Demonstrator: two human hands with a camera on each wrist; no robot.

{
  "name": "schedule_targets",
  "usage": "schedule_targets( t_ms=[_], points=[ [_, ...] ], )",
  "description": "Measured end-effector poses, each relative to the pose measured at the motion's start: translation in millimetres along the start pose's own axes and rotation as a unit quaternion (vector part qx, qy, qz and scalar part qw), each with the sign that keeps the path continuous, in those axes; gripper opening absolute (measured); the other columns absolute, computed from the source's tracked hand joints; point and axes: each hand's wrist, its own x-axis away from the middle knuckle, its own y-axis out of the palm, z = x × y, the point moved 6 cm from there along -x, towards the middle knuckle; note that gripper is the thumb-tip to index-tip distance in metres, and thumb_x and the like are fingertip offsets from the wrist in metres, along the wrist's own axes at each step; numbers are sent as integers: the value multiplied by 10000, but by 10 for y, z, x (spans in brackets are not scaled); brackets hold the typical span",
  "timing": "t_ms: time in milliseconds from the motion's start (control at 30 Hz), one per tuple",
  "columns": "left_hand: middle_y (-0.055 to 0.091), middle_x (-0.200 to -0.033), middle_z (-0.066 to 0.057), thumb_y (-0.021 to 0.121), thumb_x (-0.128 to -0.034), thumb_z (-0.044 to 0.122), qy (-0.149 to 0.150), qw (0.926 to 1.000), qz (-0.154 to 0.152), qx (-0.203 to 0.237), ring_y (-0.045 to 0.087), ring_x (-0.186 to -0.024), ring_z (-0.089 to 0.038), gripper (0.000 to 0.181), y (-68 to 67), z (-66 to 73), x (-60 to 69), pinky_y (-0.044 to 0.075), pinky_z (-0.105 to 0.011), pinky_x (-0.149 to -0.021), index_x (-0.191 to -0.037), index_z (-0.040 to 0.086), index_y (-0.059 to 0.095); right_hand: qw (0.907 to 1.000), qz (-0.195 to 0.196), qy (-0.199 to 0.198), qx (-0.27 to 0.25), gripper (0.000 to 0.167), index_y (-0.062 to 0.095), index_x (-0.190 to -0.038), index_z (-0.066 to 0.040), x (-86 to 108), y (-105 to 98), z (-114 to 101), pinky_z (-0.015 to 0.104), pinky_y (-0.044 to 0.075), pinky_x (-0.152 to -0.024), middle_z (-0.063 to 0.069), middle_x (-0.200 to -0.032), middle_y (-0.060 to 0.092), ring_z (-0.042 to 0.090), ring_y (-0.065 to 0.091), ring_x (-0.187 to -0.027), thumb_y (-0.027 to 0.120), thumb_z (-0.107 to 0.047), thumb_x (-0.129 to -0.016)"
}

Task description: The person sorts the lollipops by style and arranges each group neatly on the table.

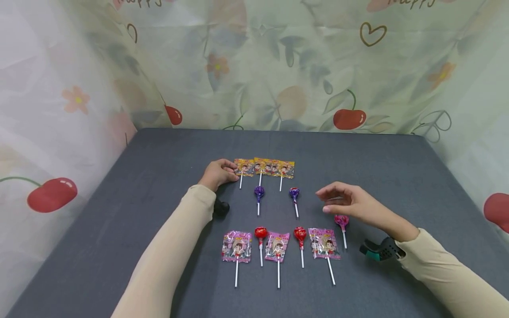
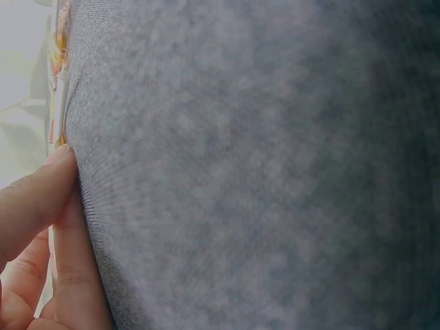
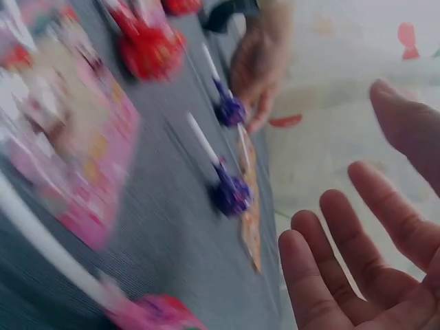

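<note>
My left hand [image 1: 218, 173] pinches the left edge of a yellow-wrapped flat lollipop [image 1: 245, 167] at the back of the table. Thumb and fingertips [image 2: 63, 155] meet at the wrapper's edge in the left wrist view. Two more yellow-wrapped lollipops [image 1: 284, 168] overlap in the same row. In the air at the right, my right hand [image 1: 346, 201] holds nothing, its fingers apart and slightly bent. Just below it in the head view is a round pink lollipop [image 1: 341, 221]. Two round purple lollipops [image 1: 294, 193] lie between the hands.
Nearer the front, pink-wrapped lollipops [image 1: 237, 246] alternate with round red lollipops [image 1: 300, 234] in a row, sticks toward me. Everything lies on a dark grey tabletop [image 1: 131, 207]. A patterned curtain [image 1: 254, 66] hangs behind and at both sides.
</note>
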Motion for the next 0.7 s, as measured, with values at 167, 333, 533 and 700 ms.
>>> schedule_targets(
  t_ms=[167,333,533,700],
  points=[
    [535,-870,-28,750,-763,-103,6,10000,14,13,509,-760,-126,408,0,-14,-5,442,-202,-608,-1124,51,639,9979,-371,-307,435,461,611,-1212,-67,151,206,-23,343,512,-913,106,-1221,611,284,597,-1125,761,-287,-836],
    [533,-861,-28,746,-768,-103,28,10000,0,59,509,-739,-121,405,-1,-8,0,451,-209,-615,-1129,43,637,9900,-409,-630,1197,511,649,-1174,-128,234,331,-30,278,505,-865,7,-1170,622,189,615,-1063,822,-356,-751],
    [526,-841,-27,743,-771,-104,27,9999,-27,104,507,-696,-107,400,3,-8,-12,450,-203,-597,-1131,34,637,9745,-455,-926,1994,560,661,-1157,-140,256,418,-43,345,484,-904,-38,-1145,607,155,586,-1068,846,-396,-694],
    [526,-822,-23,747,-765,-107,-33,10000,-12,72,513,-672,-98,402,6,-35,-62,450,-194,-575,-1123,40,639,9670,-650,-853,2309,574,654,-1180,-135,253,464,-43,405,479,-916,-35,-1136,594,181,582,-1076,836,-406,-708]
  ],
)
